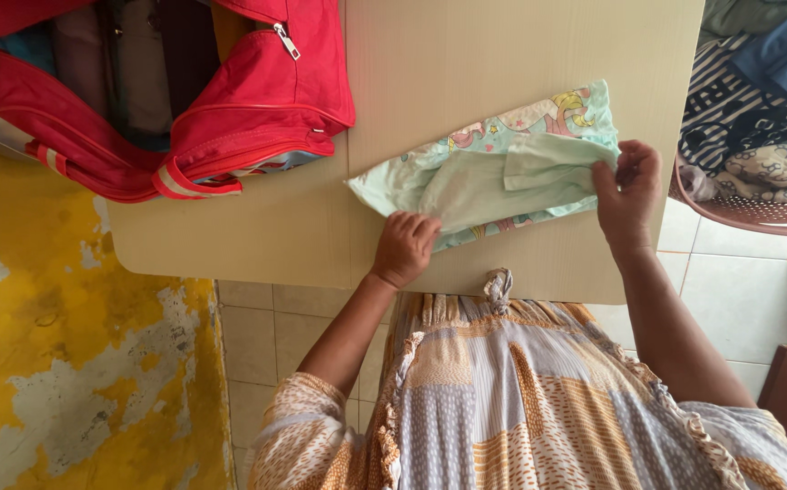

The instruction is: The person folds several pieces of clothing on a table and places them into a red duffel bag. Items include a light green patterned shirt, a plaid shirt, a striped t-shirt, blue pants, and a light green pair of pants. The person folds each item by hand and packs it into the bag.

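Note:
A pale green garment with a colourful cartoon print lies partly folded on the beige table. My left hand presses down on its near edge, fingers curled on the cloth. My right hand pinches the right end of the folded flap between thumb and fingers. The garment's printed side shows along the far edge and near the front.
An open red bag with folded clothes inside sits at the table's left. A brown basket heaped with clothes stands at the right. A yellow peeling wall is on the left, with tiled floor below the table.

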